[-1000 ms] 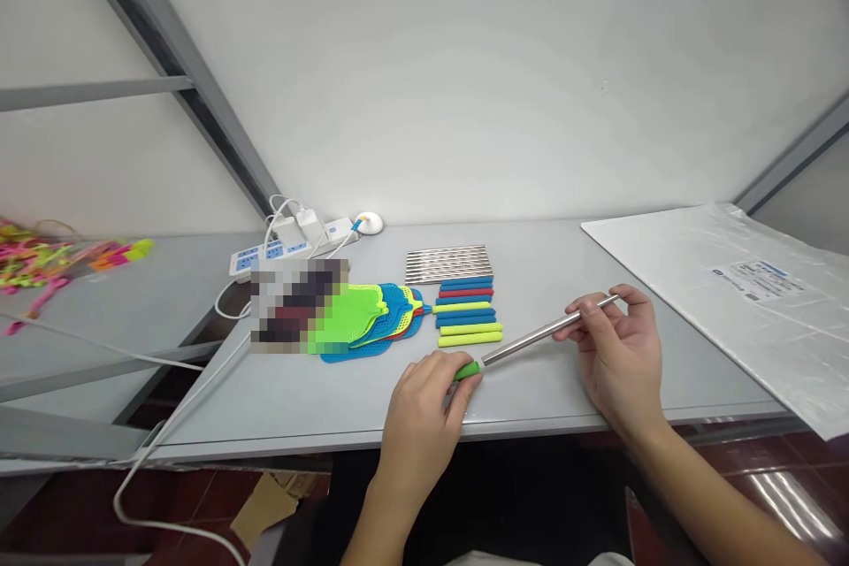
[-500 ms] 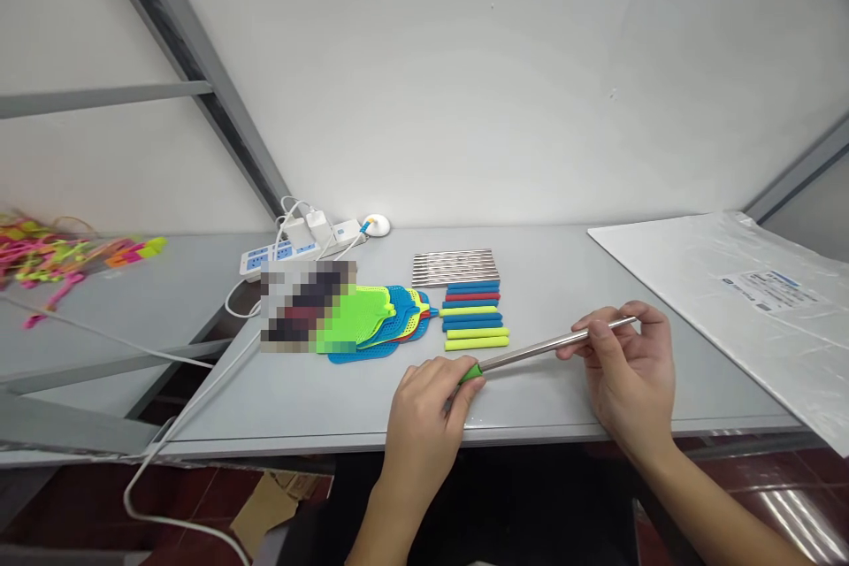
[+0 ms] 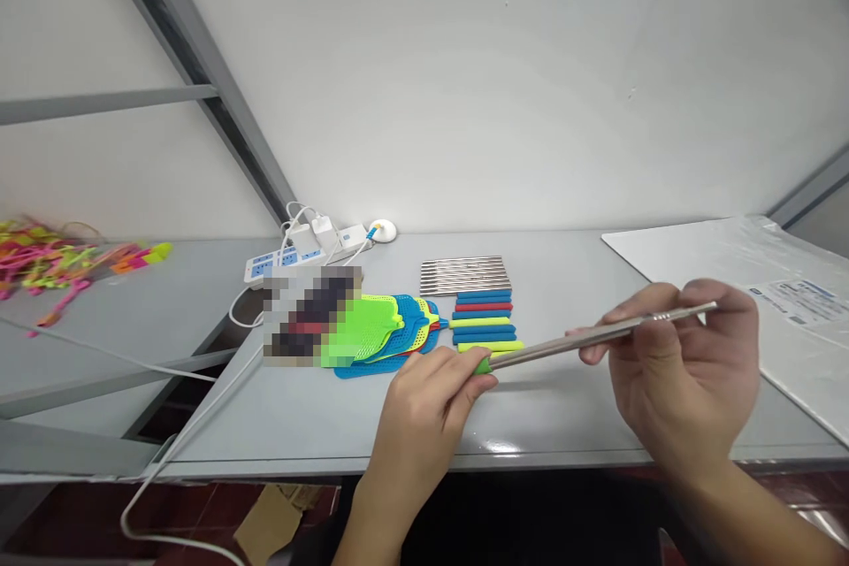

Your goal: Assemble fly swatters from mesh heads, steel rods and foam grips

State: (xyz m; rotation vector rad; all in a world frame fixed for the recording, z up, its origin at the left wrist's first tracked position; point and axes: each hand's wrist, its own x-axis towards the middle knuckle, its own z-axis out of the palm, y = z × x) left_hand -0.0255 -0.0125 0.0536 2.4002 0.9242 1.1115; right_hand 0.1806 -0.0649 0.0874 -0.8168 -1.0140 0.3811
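My left hand [image 3: 431, 398] is closed round the green handle [image 3: 485, 366] of a metal telescopic rod [image 3: 570, 342], most of the handle hidden in its fingers. The rod slants up to the right. My right hand [image 3: 690, 371] pinches it near its far part between thumb and fingers, and a thinner end sticks out past the thumb. Behind my left hand lie overlapping perforated fly swatter heads [image 3: 371, 327] in green, blue, yellow and red. Beside them is a column of coloured handles [image 3: 484, 334]. A row of metal rods [image 3: 464, 275] lies behind these.
A power strip [image 3: 258, 272] with plugs and white cables stands at the back left. A plastic-wrapped white board [image 3: 703, 256] with a label covers the right side. Colourful tangled pieces [image 3: 59, 261] lie far left. A pixelated patch hides part of the table.
My right hand has moved right and nearer the camera along the rod. More of the rod now shows, including a thin end section. My left hand keeps its hold on the green handle.
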